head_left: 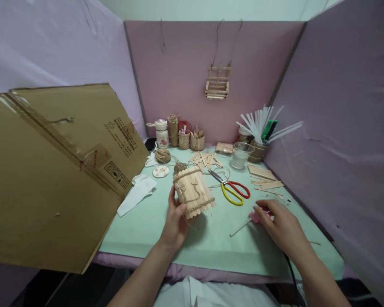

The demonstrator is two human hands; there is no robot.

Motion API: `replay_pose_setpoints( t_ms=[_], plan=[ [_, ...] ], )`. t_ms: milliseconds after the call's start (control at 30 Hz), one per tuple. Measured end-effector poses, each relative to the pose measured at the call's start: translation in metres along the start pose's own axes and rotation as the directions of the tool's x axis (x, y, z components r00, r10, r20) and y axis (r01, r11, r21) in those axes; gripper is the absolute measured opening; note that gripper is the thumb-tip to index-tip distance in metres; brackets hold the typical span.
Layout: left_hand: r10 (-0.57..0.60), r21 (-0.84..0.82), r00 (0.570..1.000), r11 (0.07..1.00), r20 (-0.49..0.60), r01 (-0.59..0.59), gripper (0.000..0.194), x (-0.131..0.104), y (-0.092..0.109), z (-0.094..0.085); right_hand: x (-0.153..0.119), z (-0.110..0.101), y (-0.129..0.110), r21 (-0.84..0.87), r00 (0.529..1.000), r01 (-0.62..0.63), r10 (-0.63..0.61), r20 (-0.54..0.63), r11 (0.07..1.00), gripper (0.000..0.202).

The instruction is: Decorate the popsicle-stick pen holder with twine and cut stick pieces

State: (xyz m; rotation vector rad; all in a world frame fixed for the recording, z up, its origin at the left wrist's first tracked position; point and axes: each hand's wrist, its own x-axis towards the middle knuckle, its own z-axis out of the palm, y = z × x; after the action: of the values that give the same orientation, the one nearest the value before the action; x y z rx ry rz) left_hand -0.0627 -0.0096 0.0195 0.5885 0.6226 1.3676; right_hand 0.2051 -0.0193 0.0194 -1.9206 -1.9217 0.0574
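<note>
In my left hand is a craft-stick holder, tilted above the table. Its pale sticks stand side by side, with twine bands along both ends and a twine flower and stem on the face towards me. My left fingers wrap round its side and underside, the thumb on its front edge. On the right, my right hand closes over a small pink glue gun; a white glue stick juts out of it to the left. My palm hides most of the gun. Scissors with red and yellow handles lie open between the hands.
Behind lie loose craft sticks, twine balls and a plastic cup. White glue sticks fan out of a pot at back right. A large cardboard sheet leans on the left. A black cord hangs by my right wrist.
</note>
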Motion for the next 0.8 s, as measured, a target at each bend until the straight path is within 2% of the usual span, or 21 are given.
replay_pose_setpoints(
  t_ms=[167, 300, 433, 533, 667, 800],
  plan=[
    [-0.011, -0.03, 0.998, 0.999, 0.062, 0.013, 0.075, -0.001, 0.007, -0.003, 0.056, 0.014, -0.026, -0.136, 0.972, 0.017, 0.015, 0.233, 0.991, 0.02],
    [0.022, -0.044, 0.999, 0.999, 0.044, -0.02, 0.076, -0.001, 0.01, -0.007, 0.098, 0.031, -0.031, -0.26, 0.913, -0.012, 0.116, 0.391, 0.966, 0.028],
    [0.051, -0.075, 0.997, 0.996, 0.058, -0.047, 0.073, 0.001, 0.011, -0.011, 0.115, 0.041, -0.029, -0.355, 0.842, -0.001, 0.193, 0.503, 0.935, 0.031],
    [0.063, -0.124, 0.995, 0.991, 0.071, -0.054, 0.071, 0.002, 0.011, -0.014, 0.118, 0.043, -0.034, -0.407, 0.824, 0.022, 0.214, 0.525, 0.913, 0.032],
    [0.052, -0.157, 0.996, 0.987, 0.076, -0.04, 0.072, 0.001, 0.011, -0.017, 0.122, 0.027, -0.045, -0.451, 0.818, 0.077, 0.203, 0.539, 0.889, 0.031],
    [0.077, -0.172, 0.993, 0.983, 0.09, -0.06, 0.078, -0.001, 0.013, -0.018, 0.121, -0.016, -0.048, -0.51, 0.837, 0.146, 0.169, 0.521, 0.848, 0.027]
  ],
)
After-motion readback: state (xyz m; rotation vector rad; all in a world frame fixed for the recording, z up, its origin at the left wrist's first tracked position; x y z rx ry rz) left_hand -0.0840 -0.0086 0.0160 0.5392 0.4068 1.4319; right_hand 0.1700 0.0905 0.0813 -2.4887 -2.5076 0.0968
